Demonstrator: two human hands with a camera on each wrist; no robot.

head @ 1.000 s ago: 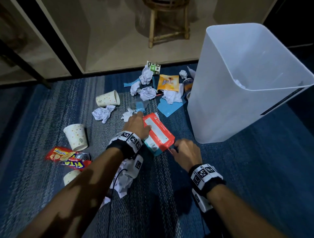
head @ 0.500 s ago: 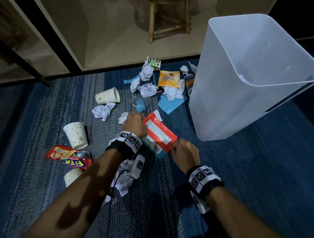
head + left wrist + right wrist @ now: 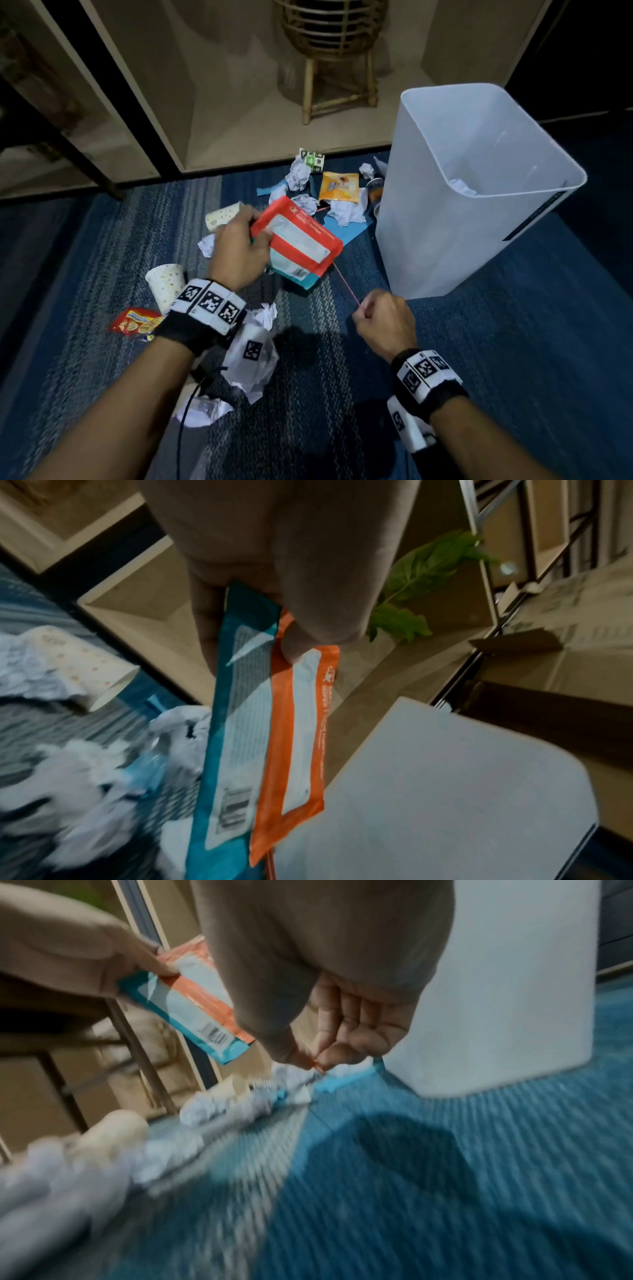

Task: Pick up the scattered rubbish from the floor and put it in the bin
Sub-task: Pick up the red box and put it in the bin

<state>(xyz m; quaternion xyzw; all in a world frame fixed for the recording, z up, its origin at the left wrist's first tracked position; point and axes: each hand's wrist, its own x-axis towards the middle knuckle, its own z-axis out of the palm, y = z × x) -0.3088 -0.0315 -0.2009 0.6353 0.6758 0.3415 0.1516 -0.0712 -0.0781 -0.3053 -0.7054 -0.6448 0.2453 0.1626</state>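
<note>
My left hand holds a flat red and teal packet by its upper end, lifted above the carpet; the left wrist view shows thumb and fingers pinching the packet. My right hand pinches the near end of a thin red stick that slants up toward the packet; in the right wrist view thumb and forefinger squeeze the stick. The white bin stands upright to the right with crumpled paper inside.
Crumpled paper, paper cups, a red snack wrapper, an orange packet and blue paper lie on the blue striped carpet. A wicker stool stands on the beige floor beyond.
The left hand has lifted the red and teal packet off the carpet. The right hand has drawn back toward me, holding the thin red stick. The view has tilted up.
</note>
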